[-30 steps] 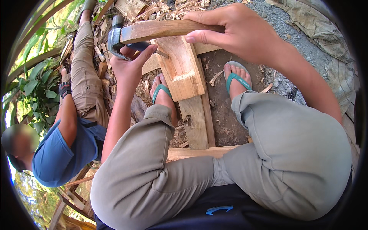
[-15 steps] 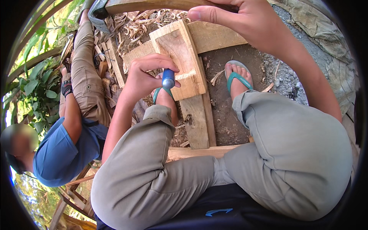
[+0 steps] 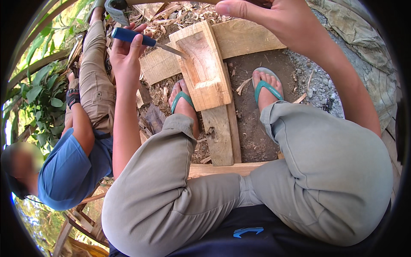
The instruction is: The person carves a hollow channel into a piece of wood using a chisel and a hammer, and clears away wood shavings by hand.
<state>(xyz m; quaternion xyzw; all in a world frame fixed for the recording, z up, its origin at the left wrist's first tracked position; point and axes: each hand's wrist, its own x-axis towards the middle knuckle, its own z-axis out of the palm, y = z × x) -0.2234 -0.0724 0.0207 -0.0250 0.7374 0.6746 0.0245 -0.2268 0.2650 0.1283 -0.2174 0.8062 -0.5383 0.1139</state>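
Observation:
My left hand (image 3: pixel 126 58) grips a chisel with a blue handle (image 3: pixel 128 36). Its steel blade (image 3: pixel 171 50) slants down to the left rim of a hollowed wooden block (image 3: pixel 203 64). The block rests on a long plank (image 3: pixel 222 137) between my feet. My right hand (image 3: pixel 274 19) is raised at the top edge, closed round the wooden handle of a hammer. The grey hammer head (image 3: pixel 114 8) shows at the top left, above the chisel.
Another person in a blue shirt (image 3: pixel 68 167) and khaki trousers sits close on my left. A cross plank (image 3: pixel 248 38) lies under the block. Wood chips (image 3: pixel 184 13) cover the dirt ahead, gravel (image 3: pixel 317 81) lies to the right, and green leaves (image 3: pixel 43 94) to the left.
My left hand left the hammer head, took up the blue chisel, and has now lifted and tilted it so the blade meets the block's left rim. The hammer rose to the top edge.

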